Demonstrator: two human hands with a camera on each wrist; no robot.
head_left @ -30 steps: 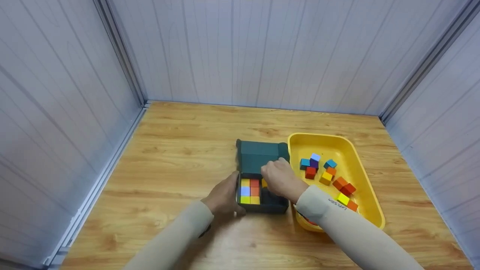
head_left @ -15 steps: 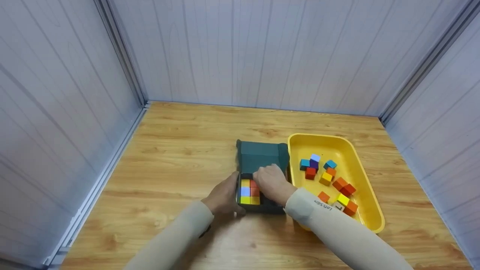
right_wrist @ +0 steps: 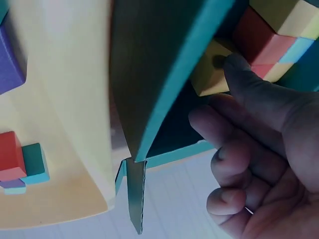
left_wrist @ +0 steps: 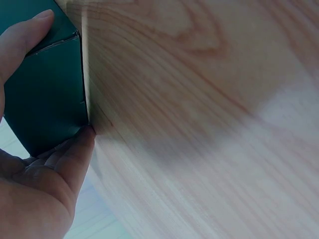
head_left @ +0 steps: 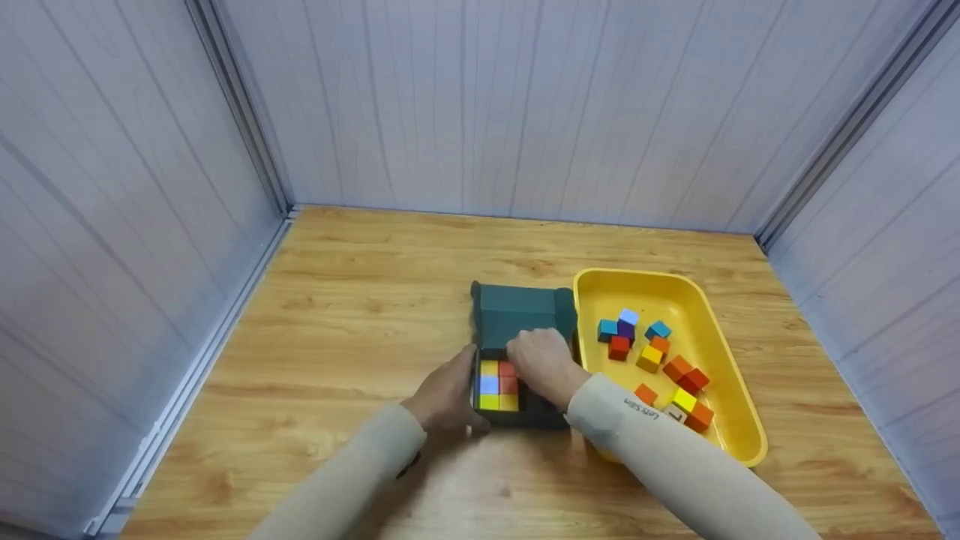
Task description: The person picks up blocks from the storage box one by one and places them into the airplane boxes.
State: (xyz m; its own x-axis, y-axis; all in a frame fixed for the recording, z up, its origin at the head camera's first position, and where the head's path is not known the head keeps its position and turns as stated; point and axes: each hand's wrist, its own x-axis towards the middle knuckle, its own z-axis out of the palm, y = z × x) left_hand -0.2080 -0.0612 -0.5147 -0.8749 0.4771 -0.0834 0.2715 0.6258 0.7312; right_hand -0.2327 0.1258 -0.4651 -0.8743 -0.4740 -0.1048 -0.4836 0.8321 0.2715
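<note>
A dark green cardboard box (head_left: 529, 418) stands on the table with its lid (head_left: 517, 307) folded back. Colored cubes (head_left: 499, 385) in yellow, red, blue and orange fill its left part in rows. My left hand (head_left: 446, 394) grips the box's left side, thumb and fingers on separate faces in the left wrist view. Inside the box, my right hand (head_left: 546, 364) holds a yellow cube (right_wrist: 210, 72) beside the packed ones. Its thumb lies against that cube and the other fingers curl below. From the head view, the right hand hides this cube.
Right beside the box stands a yellow tray (head_left: 720, 352) with several loose cubes, among them a red cube (head_left: 619, 347) and a teal cube (head_left: 658, 330). The right forearm crosses the tray's near part. Pale panel walls (head_left: 465, 105) enclose the table (head_left: 360, 300).
Over the last second, my right hand moved slightly left and down over the box, uncovering more cubes in the tray. It then held nearly still. The left hand stayed on the box.
</note>
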